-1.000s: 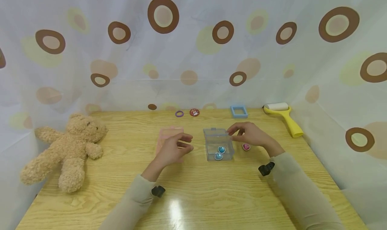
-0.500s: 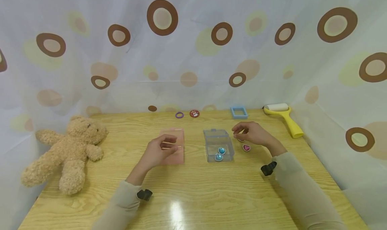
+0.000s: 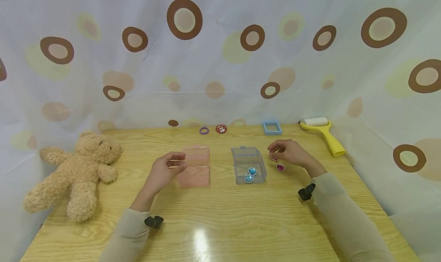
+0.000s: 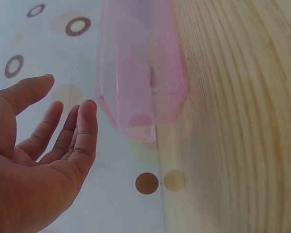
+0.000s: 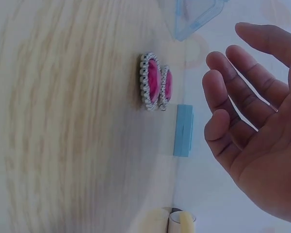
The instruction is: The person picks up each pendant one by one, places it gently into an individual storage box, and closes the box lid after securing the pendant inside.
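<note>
no writing can be read anywhere; the red round token (image 3: 221,129) at the table's far edge bears a white mark too small to make out. the left hand (image 3: 162,172) hovers palm up, fingers relaxed and spread, its grip released and holding nothing, just beside the pink box (image 3: 195,166) lying near the table's middle. the right hand (image 3: 289,153) hovers with fingers loosely bent, grip likewise released, right over two pink heart gems (image 5: 154,88) that lie side by side just beside the clear box (image 3: 249,164), which holds two blue gems (image 3: 251,174). the table (image 3: 220,223) is pale wood.
</note>
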Available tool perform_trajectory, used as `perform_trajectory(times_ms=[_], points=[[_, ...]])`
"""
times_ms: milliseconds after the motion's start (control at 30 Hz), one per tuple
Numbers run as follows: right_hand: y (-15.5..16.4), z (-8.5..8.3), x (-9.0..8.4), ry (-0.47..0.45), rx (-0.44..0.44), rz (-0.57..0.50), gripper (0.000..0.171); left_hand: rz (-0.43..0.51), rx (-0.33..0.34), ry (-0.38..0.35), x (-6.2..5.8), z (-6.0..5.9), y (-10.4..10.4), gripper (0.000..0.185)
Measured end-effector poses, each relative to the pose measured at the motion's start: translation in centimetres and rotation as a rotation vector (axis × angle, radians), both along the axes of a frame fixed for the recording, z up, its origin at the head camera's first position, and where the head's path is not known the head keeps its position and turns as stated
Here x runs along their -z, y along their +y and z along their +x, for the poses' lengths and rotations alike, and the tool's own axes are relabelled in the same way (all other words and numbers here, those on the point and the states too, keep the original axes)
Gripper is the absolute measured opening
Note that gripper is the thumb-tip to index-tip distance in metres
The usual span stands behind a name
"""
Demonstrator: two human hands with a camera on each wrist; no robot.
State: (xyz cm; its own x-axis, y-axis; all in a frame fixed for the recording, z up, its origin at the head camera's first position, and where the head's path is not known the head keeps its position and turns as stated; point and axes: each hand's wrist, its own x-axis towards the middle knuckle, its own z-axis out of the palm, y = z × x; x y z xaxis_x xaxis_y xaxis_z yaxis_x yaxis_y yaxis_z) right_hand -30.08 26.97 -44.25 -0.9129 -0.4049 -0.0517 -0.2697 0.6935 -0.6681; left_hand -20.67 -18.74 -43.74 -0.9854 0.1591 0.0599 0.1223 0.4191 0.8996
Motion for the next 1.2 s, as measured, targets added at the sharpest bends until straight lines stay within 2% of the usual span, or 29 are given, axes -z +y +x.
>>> perform_trajectory(times_ms=[133,433,700,967,1200], points=[[0.4,-0.3,0.5,-0.002,0.025,0.007,0.031,-0.017,-0.014,0.001,0.1,-0.1,-0.5,0.041],[1.6,-0.7,1.5,0.003,0.087,0.053,0.034,-0.071,-0.05,-0.048,0.6,-0.3,-0.8,0.045],[2.1,-1.3,2.6,-0.013,0.106,0.096,0.037,-0.057,0.017,-0.156,1.0,-0.3,-1.1,0.057],[1.8,-1.5,2.7,-0.045,0.103,0.126,0.038,-0.098,0.044,-0.164,1.2,-0.4,-1.2,0.063],[1.5,-1.6,2.7,-0.037,0.091,0.175,0.037,-0.09,0.061,-0.169,1.4,-0.4,-1.4,0.068]])
